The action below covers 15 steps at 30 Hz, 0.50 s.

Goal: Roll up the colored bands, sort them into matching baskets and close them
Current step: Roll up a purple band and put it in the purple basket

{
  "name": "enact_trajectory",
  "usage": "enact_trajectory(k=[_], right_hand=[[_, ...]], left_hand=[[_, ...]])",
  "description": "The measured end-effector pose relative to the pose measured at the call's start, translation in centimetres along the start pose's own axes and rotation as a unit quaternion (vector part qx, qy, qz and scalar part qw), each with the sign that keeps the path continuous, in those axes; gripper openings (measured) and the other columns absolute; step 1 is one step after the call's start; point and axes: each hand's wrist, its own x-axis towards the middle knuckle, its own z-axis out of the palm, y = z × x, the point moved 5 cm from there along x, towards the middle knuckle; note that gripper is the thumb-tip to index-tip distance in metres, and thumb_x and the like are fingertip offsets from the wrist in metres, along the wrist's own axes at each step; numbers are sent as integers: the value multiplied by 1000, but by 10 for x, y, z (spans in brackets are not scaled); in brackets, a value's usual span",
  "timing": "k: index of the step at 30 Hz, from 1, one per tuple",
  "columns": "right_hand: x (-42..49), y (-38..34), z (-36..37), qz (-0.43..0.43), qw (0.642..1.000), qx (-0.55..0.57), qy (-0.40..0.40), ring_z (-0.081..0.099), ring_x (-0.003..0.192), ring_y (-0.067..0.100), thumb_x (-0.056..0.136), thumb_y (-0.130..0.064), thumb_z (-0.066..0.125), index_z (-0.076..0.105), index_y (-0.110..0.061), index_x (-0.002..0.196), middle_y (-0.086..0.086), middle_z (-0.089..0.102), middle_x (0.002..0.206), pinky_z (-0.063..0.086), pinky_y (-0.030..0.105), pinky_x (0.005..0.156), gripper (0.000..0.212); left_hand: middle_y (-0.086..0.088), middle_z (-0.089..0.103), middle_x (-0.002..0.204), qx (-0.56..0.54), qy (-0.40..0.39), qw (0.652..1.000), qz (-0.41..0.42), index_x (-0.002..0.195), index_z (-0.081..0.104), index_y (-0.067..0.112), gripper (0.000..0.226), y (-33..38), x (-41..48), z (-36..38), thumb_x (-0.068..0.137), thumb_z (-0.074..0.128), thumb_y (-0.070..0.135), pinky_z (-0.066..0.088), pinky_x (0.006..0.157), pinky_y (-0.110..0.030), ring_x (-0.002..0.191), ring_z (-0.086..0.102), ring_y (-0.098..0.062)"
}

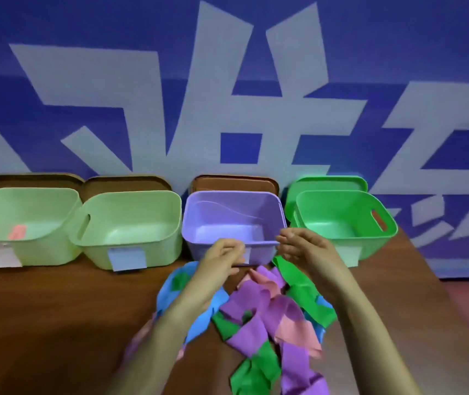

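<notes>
Our left hand [223, 253] curls, whether pinching anything we cannot tell; our right hand [303, 246] hangs relaxed. Beneath both lie tangled flat coloured elastic bands [256, 306]; we'd best free one before rolling.

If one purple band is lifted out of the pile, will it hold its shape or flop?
Probably floppy: the purple bands lie folded and twisted. Likely thin and light, since they lie nearly flat on the table. They overlap the green bands, so one may drag neighbours.
</notes>
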Motion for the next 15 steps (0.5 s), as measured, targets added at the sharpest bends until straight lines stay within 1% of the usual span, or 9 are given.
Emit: enact_trajectory(k=[2,4,5,7,8,10,12,14,15], right_hand=[[-8,28,-26,16,999,-43,12,62,72,12,93,-7,56,63,-8,95,9,66,87,47,18,66,8],[-12,57,-43,12,994,-106,8,58,76,16,92,-3,57,62,-9,95,12,63,90,48,17,64,9],[-12,72,-48,5,990,-143,-4,58,79,18,90,-1,59,62,-12,95,13,63,92,49,17,65,13],[-10,104,-51,-28,970,-241,-31,59,90,18,87,-2,64,60,-22,100,6,64,100,51,24,78,25],[-8,118,-49,-62,953,-295,-43,59,98,16,84,-4,67,59,-26,106,1,63,107,49,27,88,32],[-6,146,-39,-145,909,-384,-68,49,119,14,81,-17,66,57,-25,124,-3,55,128,36,27,106,44],[-4,174,-24,-185,861,-463,-96,34,134,18,82,-35,55,49,-21,137,0,41,144,21,28,115,57],[-6,204,-13,-216,820,-522,-91,37,135,24,83,-45,44,43,-20,141,6,41,146,29,37,113,64],[-8,211,-10,-230,811,-533,-74,44,130,27,83,-45,43,44,-19,141,8,47,141,37,40,108,64]], left_hand=[[1,62,89,37,-8,999,-16,90,56,19,9,-42,-2,18,94,55,11,46,69,-16,81,58,-9],[-3,62,98,113,6,994,-4,95,56,17,14,-84,0,25,88,63,6,44,74,-15,91,56,-15],[-7,61,106,172,21,985,13,101,58,14,21,-102,2,26,85,67,6,44,80,-18,98,55,-19],[-13,58,114,315,71,943,81,114,59,5,36,-130,4,22,80,71,12,38,92,-24,108,52,-23],[-15,59,112,372,92,916,121,115,60,2,41,-142,4,21,79,69,20,34,92,-25,107,50,-23],[-14,64,105,441,112,876,162,109,64,5,46,-163,4,18,77,56,37,33,86,-27,99,55,-25],[-9,68,99,476,132,846,201,103,67,9,47,-177,7,13,76,50,43,35,83,-29,89,62,-27],[-4,68,97,458,140,851,216,100,68,10,48,-183,10,7,72,54,47,35,83,-26,90,56,-17],[0,68,97,412,139,877,204,98,68,13,48,-182,11,2,68,57,50,36,84,-25,90,53,-12]])
